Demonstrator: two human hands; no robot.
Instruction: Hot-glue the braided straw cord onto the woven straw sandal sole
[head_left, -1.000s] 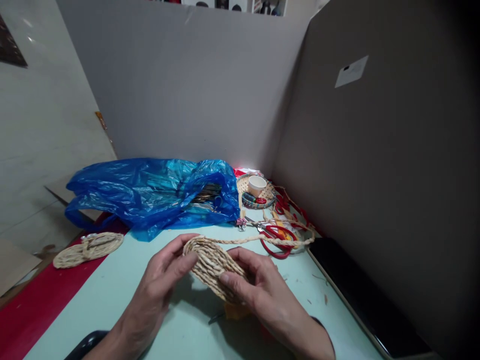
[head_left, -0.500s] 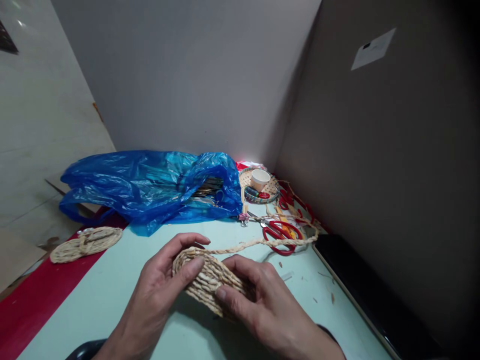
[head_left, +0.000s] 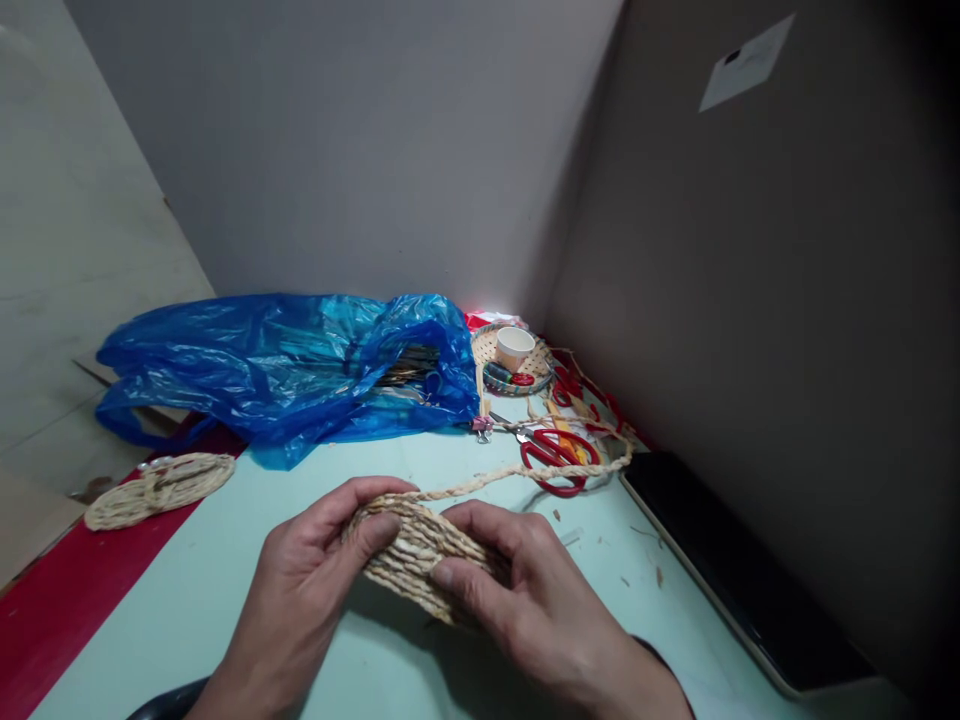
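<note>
Between my hands is a flat oval coil of braided straw cord (head_left: 424, 545), tilted above the table. My left hand (head_left: 319, 555) grips its left end, thumb pressed on the front face and fingers behind the top edge. Around the right end my right hand (head_left: 517, 575) is closed, thumb on the face, hiding that end. From the coil's top a loose length of braided cord (head_left: 487, 478) runs right, past the red-handled scissors (head_left: 559, 460), then curves back at the far right.
A blue plastic bag (head_left: 247, 370) holding dark, thin items lies at the back. A woven tray (head_left: 487, 345) carries a white cup (head_left: 516, 347). At left rests a straw sole-shaped piece (head_left: 161, 490); at right, a long black case (head_left: 735, 570). Straw scraps dot the pale table (head_left: 300, 690).
My left index finger has come down onto the coil's top edge beside the cord. The view has shifted slightly; the right hand keeps its hold.
</note>
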